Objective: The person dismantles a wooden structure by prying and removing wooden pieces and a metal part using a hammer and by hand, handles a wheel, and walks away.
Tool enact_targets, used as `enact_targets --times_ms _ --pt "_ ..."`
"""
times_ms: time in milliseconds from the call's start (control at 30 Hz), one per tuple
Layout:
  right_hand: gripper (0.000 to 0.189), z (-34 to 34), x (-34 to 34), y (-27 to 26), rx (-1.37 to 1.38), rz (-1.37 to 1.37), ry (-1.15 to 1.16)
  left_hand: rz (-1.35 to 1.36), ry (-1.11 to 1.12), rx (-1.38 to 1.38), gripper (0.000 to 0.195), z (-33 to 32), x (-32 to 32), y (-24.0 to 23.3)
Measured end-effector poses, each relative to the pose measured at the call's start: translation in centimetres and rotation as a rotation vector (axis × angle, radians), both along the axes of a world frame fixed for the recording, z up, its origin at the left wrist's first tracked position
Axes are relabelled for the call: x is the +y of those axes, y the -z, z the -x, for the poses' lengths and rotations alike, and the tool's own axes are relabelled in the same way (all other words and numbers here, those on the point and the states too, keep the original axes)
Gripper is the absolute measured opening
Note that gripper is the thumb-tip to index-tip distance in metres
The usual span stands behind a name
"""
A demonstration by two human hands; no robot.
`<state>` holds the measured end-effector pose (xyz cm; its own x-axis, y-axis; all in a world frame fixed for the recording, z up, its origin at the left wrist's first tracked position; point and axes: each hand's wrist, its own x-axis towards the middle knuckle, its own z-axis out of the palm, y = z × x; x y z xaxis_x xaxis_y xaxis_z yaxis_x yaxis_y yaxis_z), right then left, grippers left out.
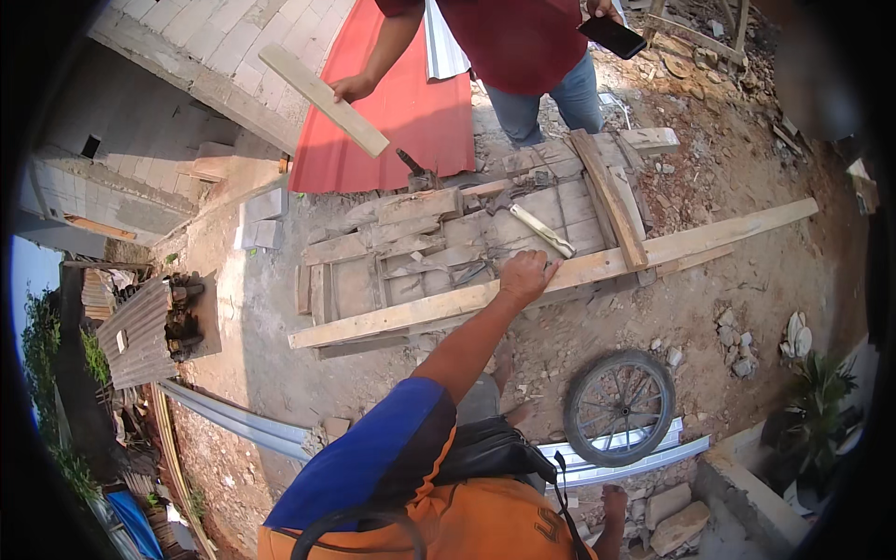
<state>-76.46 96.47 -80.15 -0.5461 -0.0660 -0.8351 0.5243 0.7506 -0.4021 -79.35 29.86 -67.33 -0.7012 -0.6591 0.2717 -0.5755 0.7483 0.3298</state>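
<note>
My left hand (pixel 526 274) rests on a long wooden beam (pixel 420 306) that lies along the near edge of a rough wooden workbench (pixel 574 203). Just beyond the fingers lies a hammer (pixel 542 229) with a pale handle. A shorter dark board (pixel 607 199) crosses the bench at the right, its near end over the beam. Low on the right, my right hand (pixel 614 498) hangs beside my body, away from the bench; whether its fingers hold anything cannot be made out. Old planks (pixel 420 210) are piled on the bench's left part.
Across the bench a person (pixel 525 42) in a dark red shirt holds a short board (pixel 322 98) and a phone (pixel 612 36). Red metal roofing (pixel 420 140) lies behind. A spoked wheel (pixel 619 408) rests on pale metal sheets (pixel 665 455) at my right; rubble (pixel 735 343) is scattered beyond.
</note>
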Motion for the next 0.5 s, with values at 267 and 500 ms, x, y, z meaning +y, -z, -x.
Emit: enact_targets --times_ms 267,500 --pt "0.027 3.9 -1.0 -4.5 0.067 -0.014 0.06 -0.149 0.043 0.018 0.043 -0.3 -0.5 0.5" --pt "0.034 5.9 -8.0 -8.3 0.093 -0.136 -0.254 -0.205 0.065 -0.034 0.039 -0.7 -1.0 0.9"
